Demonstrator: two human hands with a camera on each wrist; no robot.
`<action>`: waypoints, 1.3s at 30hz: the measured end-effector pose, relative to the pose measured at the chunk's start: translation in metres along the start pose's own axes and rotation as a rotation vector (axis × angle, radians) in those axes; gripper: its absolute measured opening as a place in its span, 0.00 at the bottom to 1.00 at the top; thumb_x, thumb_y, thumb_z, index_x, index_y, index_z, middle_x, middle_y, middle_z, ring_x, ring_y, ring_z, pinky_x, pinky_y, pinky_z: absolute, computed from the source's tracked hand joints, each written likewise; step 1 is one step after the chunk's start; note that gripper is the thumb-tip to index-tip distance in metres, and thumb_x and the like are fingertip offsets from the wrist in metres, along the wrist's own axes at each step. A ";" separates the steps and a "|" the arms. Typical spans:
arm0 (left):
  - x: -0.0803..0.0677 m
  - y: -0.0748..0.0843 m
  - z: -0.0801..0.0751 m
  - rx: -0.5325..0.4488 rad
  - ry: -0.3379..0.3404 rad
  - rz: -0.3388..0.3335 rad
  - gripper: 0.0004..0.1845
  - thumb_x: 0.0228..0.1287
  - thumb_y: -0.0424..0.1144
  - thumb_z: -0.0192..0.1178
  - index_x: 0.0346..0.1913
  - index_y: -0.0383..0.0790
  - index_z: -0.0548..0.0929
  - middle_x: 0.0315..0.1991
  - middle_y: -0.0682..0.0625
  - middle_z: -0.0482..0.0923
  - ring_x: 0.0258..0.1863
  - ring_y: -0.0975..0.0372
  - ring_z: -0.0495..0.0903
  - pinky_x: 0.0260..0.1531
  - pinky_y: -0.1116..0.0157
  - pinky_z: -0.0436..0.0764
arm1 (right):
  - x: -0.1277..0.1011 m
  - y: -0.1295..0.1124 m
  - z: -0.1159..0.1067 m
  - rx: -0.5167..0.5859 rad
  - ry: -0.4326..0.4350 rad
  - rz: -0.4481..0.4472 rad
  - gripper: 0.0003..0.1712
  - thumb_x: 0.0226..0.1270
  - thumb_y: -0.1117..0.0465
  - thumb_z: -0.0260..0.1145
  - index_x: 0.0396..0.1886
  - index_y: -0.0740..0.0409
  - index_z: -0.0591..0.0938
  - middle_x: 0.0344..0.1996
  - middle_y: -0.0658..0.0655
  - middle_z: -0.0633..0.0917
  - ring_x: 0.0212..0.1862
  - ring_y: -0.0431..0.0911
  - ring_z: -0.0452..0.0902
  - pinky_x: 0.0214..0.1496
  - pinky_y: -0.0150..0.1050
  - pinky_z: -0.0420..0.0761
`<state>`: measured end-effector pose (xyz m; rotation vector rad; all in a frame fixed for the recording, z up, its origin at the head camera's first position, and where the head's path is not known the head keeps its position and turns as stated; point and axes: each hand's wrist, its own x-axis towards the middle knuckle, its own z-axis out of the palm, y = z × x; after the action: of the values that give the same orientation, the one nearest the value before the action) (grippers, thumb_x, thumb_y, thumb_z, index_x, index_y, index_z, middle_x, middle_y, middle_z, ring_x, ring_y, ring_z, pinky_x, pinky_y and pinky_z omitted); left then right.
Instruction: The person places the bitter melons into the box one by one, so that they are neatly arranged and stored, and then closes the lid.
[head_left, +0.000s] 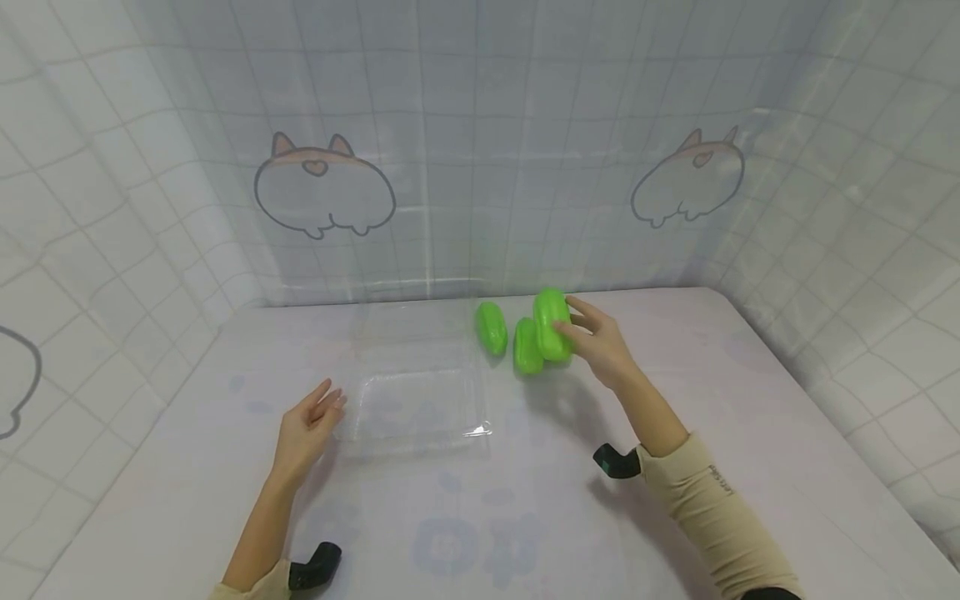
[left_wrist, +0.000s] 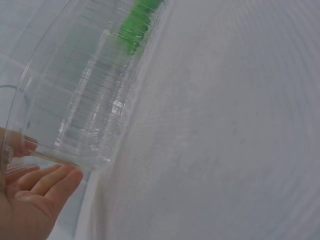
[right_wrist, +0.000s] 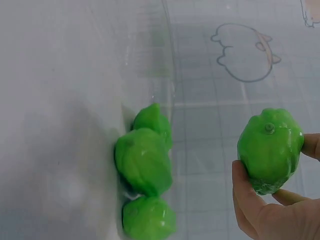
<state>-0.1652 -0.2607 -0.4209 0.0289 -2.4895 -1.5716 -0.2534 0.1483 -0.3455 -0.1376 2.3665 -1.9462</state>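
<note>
My right hand (head_left: 596,346) grips a lumpy, elongated green vegetable (right_wrist: 270,150) between thumb and fingers, lifted off the table at the back. Its exact kind I cannot tell. Below and left of it, several similar green vegetables (right_wrist: 143,162) lie close together on the table, one partly hidden in the head view. To their left lies a clear plastic container (head_left: 420,404), its see-through outline faint. My left hand (head_left: 307,429) is at the container's left side, fingers loosely extended (left_wrist: 55,182); whether they touch the plastic is hard to tell.
A pale patterned cloth (head_left: 465,525) covers the table. White grid-patterned curtains (head_left: 480,150) with cartoon animal drawings hang behind and at both sides. A black wrist mount (head_left: 617,461) sticks out beside each sleeve.
</note>
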 end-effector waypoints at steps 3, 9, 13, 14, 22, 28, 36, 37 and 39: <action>0.000 0.000 0.000 -0.008 -0.004 -0.004 0.28 0.70 0.33 0.50 0.69 0.26 0.58 0.61 0.31 0.67 0.48 0.74 0.77 0.43 0.87 0.72 | -0.001 -0.003 0.006 -0.004 -0.004 0.007 0.37 0.67 0.56 0.61 0.73 0.53 0.58 0.68 0.67 0.62 0.67 0.59 0.61 0.63 0.51 0.72; -0.001 0.004 -0.001 0.002 -0.019 -0.032 0.28 0.71 0.33 0.48 0.69 0.27 0.57 0.62 0.32 0.66 0.48 0.77 0.74 0.43 0.88 0.71 | -0.002 -0.007 0.017 -0.009 -0.012 0.000 0.36 0.66 0.55 0.62 0.72 0.52 0.61 0.68 0.64 0.62 0.68 0.57 0.58 0.62 0.52 0.72; -0.002 0.003 0.000 0.001 -0.021 -0.027 0.28 0.71 0.32 0.48 0.70 0.27 0.57 0.62 0.32 0.66 0.48 0.77 0.74 0.43 0.88 0.72 | -0.003 -0.007 0.022 -0.001 -0.025 -0.024 0.36 0.65 0.55 0.63 0.71 0.51 0.62 0.68 0.64 0.63 0.68 0.56 0.58 0.61 0.54 0.73; -0.002 0.003 0.000 0.000 -0.020 -0.024 0.28 0.71 0.32 0.48 0.69 0.27 0.57 0.62 0.31 0.66 0.47 0.78 0.73 0.43 0.87 0.72 | -0.003 -0.007 0.024 0.002 -0.031 -0.028 0.36 0.65 0.55 0.63 0.71 0.51 0.62 0.68 0.64 0.64 0.68 0.56 0.59 0.60 0.54 0.74; -0.001 0.002 0.001 -0.012 -0.016 -0.030 0.28 0.70 0.32 0.48 0.70 0.27 0.57 0.62 0.31 0.66 0.46 0.79 0.73 0.42 0.87 0.72 | -0.004 -0.008 0.037 0.018 -0.061 -0.044 0.36 0.64 0.56 0.64 0.71 0.49 0.63 0.68 0.62 0.64 0.67 0.56 0.61 0.59 0.52 0.75; -0.001 0.003 0.001 -0.002 -0.015 -0.045 0.28 0.71 0.33 0.48 0.70 0.28 0.56 0.62 0.33 0.66 0.47 0.79 0.73 0.42 0.88 0.71 | -0.003 -0.007 0.047 0.044 -0.093 -0.086 0.36 0.64 0.57 0.64 0.70 0.53 0.64 0.68 0.58 0.62 0.67 0.55 0.61 0.58 0.49 0.77; -0.002 0.004 0.001 0.007 -0.019 -0.056 0.28 0.71 0.34 0.48 0.71 0.29 0.56 0.63 0.34 0.66 0.48 0.78 0.73 0.43 0.88 0.70 | -0.004 -0.010 0.060 0.074 -0.118 -0.064 0.37 0.62 0.58 0.66 0.70 0.52 0.64 0.66 0.65 0.66 0.66 0.58 0.63 0.59 0.50 0.76; -0.002 0.004 0.001 0.006 -0.019 -0.056 0.28 0.71 0.34 0.48 0.71 0.30 0.56 0.63 0.34 0.66 0.49 0.76 0.74 0.43 0.88 0.70 | -0.004 -0.010 0.062 0.069 -0.122 -0.064 0.37 0.62 0.58 0.66 0.70 0.52 0.64 0.65 0.65 0.67 0.66 0.58 0.63 0.59 0.51 0.76; -0.001 0.004 0.001 0.008 -0.018 -0.052 0.28 0.71 0.33 0.48 0.70 0.29 0.56 0.63 0.34 0.66 0.50 0.74 0.74 0.43 0.88 0.71 | -0.004 -0.011 0.065 0.053 -0.129 -0.068 0.37 0.62 0.57 0.66 0.70 0.51 0.64 0.65 0.64 0.67 0.65 0.59 0.64 0.61 0.51 0.74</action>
<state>-0.1637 -0.2575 -0.4183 0.0817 -2.5291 -1.5889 -0.2418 0.0831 -0.3477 -0.3340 2.2557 -1.9622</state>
